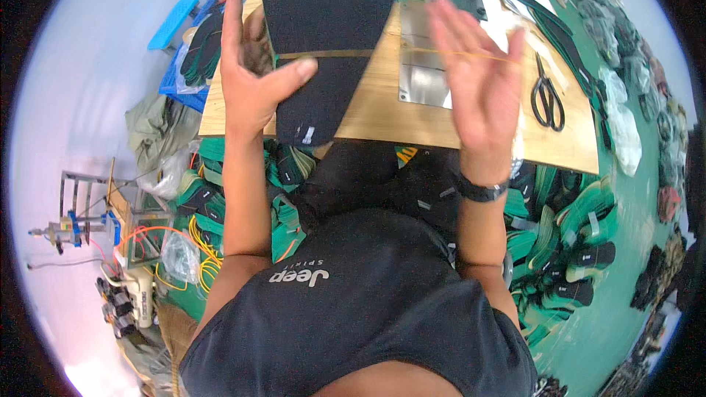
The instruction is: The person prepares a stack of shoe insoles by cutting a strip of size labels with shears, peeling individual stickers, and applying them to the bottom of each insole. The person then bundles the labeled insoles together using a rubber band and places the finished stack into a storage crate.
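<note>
A large black insole (pixel 331 7), its heel end toward me with a small white mark, reaches over the near table edge. A tan rubber band (pixel 327 54) crosses its middle. My left hand (pixel 254 77) grips its left side, thumb over the top face, index finger stretched up, other fingers partly hidden behind it. Whether more insoles lie beneath it I cannot tell. To the right, my right hand (pixel 478 77) is raised, fingers spread and blurred. A thin yellow elastic strand (pixel 471 54) runs across its fingers toward the thumb. That hand is apart from the insole.
Black-handled scissors (pixel 547 99) lie on the wooden table (pixel 375 114) beside a metal plate (pixel 425 87). Bundles of green and black insoles (pixel 573 250) crowd the floor below. Yellow hose (pixel 202 246) coils at the left. Bagged piles (pixel 625 66) line the right wall.
</note>
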The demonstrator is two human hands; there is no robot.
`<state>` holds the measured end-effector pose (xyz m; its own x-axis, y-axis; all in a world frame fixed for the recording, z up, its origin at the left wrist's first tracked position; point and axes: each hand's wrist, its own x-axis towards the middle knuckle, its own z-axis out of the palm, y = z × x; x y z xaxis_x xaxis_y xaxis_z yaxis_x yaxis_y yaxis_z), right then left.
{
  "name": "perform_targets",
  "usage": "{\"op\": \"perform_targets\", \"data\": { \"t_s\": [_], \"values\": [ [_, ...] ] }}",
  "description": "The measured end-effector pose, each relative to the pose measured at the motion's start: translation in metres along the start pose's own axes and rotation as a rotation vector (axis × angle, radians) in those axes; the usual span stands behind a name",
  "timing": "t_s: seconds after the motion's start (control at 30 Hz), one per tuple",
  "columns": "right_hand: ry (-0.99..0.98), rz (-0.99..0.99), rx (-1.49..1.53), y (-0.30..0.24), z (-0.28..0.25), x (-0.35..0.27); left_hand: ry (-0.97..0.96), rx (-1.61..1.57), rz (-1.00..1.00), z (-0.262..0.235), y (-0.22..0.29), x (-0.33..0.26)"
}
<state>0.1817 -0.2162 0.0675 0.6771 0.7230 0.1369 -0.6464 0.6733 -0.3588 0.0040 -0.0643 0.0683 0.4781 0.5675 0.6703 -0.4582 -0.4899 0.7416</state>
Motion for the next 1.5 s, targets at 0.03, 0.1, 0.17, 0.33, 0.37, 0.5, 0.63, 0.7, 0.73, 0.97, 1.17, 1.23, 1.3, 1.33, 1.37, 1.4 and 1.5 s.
{"op": "perform_targets", "data": {
  "t_s": [0.03, 0.1, 0.17, 0.33, 0.37, 0.5, 0.63, 0.7, 0.73, 0.97, 1.17, 1.23, 1.3, 1.33, 1.37, 1.4, 1.5],
  "values": [
    [-0.086, 0.045, -0.125, 0.006, -0.007, 0.002, -0.090, -0.113, 0.064, 0.005, 0.002, -0.001],
    [-0.378, 0.197, -0.033, 0.013, -0.004, 0.004, -0.155, -0.160, 0.073, 0.008, 0.003, -0.006],
    [-0.445, 0.081, -0.303, 0.012, 0.016, -0.009, -0.205, -0.179, 0.133, 0.007, -0.006, -0.006],
    [-0.570, 0.027, -0.647, -0.004, 0.026, -0.001, -0.224, -0.095, -0.191, -0.008, -0.034, -0.004],
    [-0.554, 0.013, -0.740, -0.002, 0.028, 0.003, -0.244, -0.092, -0.201, -0.012, -0.036, -0.003],
    [-0.466, -0.112, -0.922, 0.018, 0.052, 0.018, -0.279, 0.060, -0.144, -0.031, -0.035, 0.015],
    [-0.344, -0.294, -1.085, 0.024, 0.055, 0.051, 0.120, 0.278, 0.109, -0.009, -0.011, 0.018],
    [-0.173, -0.514, -1.306, 0.034, 0.054, 0.059, 0.290, 0.113, 0.147, 0.024, 0.007, -0.010],
    [-0.165, -0.588, -1.290, 0.049, 0.051, 0.071, 0.144, 0.152, 0.145, 0.035, 0.016, -0.018],
    [-0.254, -0.420, -1.093, 0.087, 0.068, 0.059, 0.111, -0.023, 0.003, 0.072, -0.028, -0.029],
    [-0.238, -0.553, -1.221, 0.083, 0.057, 0.077, -0.055, 0.119, -0.264, 0.023, -0.006, -0.025],
    [-0.217, -0.604, -1.357, 0.079, 0.061, 0.068, 0.026, 0.229, -0.302, -0.002, 0.017, -0.020],
    [-0.262, -0.777, -1.496, 0.079, 0.056, 0.064, 0.122, 0.293, -0.213, -0.025, 0.025, -0.005],
    [-0.330, -0.799, -1.535, 0.081, 0.055, 0.056, 0.153, 0.313, -0.217, -0.035, 0.028, 0.004],
    [-0.392, -0.811, -1.540, 0.084, 0.054, 0.051, 0.184, 0.330, -0.220, -0.042, 0.030, 0.014],
    [-0.456, -0.821, -1.535, 0.087, 0.052, 0.046, 0.237, 0.322, -0.212, -0.042, 0.034, 0.024],
    [-0.564, -0.766, -1.543, 0.096, 0.055, 0.035, 0.264, 0.019, -0.198, -0.043, 0.042, 0.042]
  ]
}}
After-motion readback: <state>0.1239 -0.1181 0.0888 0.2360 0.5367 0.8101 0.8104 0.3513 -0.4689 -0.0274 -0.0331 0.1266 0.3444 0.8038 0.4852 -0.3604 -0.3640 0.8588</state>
